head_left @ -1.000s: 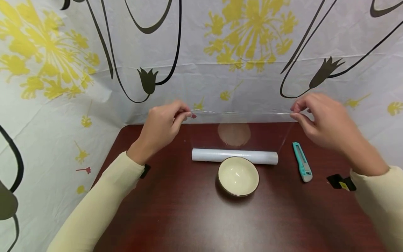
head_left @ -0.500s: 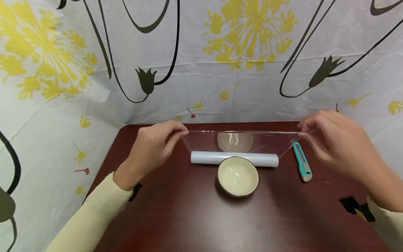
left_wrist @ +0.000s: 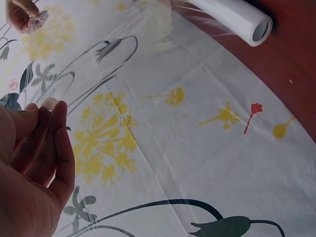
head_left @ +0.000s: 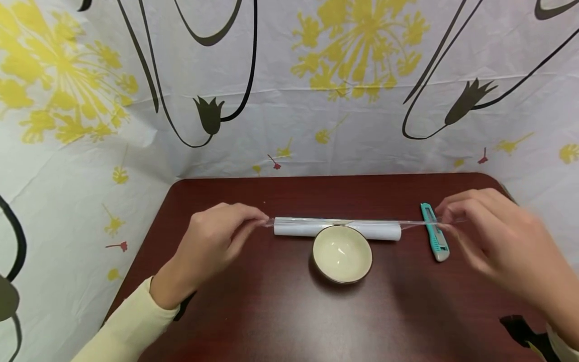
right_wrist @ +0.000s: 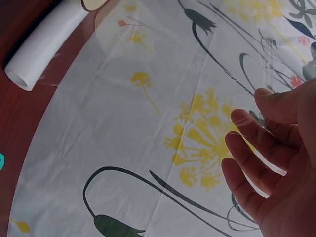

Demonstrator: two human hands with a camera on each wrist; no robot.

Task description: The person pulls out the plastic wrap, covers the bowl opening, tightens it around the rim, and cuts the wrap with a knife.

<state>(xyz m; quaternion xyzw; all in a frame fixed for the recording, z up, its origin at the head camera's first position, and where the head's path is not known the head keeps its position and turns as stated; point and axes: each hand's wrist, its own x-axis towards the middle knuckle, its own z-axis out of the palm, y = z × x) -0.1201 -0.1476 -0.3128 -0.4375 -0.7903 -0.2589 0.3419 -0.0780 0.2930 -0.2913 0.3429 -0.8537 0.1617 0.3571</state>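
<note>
A white roll of cling film [head_left: 294, 228] lies crosswise on the dark red table. Just in front of it, overlapping its middle, stands a cream bowl [head_left: 342, 255] with a dark rim. Clear film [head_left: 413, 222] stretches sideways over the roll between both hands. At its left end my left hand [head_left: 217, 246] pinches a corner between thumb and fingers; the left wrist view shows this hand [left_wrist: 37, 153] close up. My right hand [head_left: 502, 246] pinches the opposite corner; in the right wrist view the other fingers of this hand [right_wrist: 271, 148] are spread loosely.
A turquoise utility knife [head_left: 436, 239] lies right of the roll, close to the right hand and under the film's end. Behind and left of the table [head_left: 344, 322] hangs a white sheet [head_left: 289, 115] with yellow and dark plant prints.
Both hands have come down and toward the body from above the far table edge, drawing the pinched film down over the roll. The roll, bowl and knife have hardly shifted.
</note>
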